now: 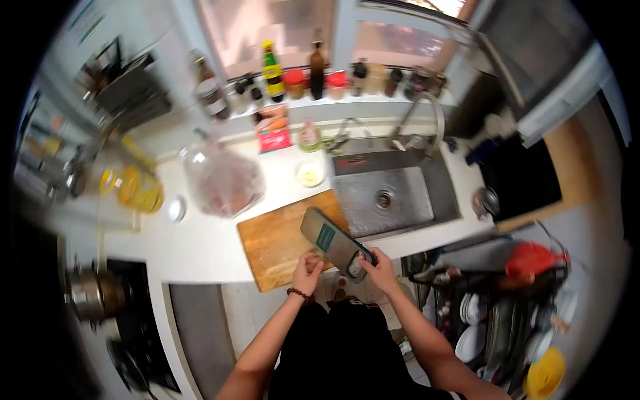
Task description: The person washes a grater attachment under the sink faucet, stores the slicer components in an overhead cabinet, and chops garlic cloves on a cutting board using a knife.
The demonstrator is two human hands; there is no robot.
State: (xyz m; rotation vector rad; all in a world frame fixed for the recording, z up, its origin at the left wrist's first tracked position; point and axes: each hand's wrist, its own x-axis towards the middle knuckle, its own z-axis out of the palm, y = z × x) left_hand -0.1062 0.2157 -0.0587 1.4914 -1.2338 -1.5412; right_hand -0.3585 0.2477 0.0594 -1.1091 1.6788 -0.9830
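"What might go wrong there?"

"I could drop the flat grey-green oblong tool with a teal label and an oval opening (337,244). It slants across the middle of the frame, above the brown rectangular wooden board (270,243), and its opening end reaches past the near edge of the white bench (200,243). If my grip at that end slipped, it could tip down to the pale tiled floor (241,313)."

"And its far end?"

"That points up and left, over the wood. A careless turn to the right could knock it against the grey metal sink (445,183), right of centre, just beside the board. Pushed further up, it might catch the small white round bowl (300,175) above the board."

"How are your hands set?"

"My right hand (380,270) is closed on the opening end, with that forearm slanting up and inward from the lower right. My left hand (307,270) is at the tool's near side, fingers curled inward, the wrist with the dark beaded bracelet (299,293) just below. It's blurred there, so I can't tell whether those fingers pinch the edge or only touch it. If they only touch, my right takes most of the weight, and the tool could twist."
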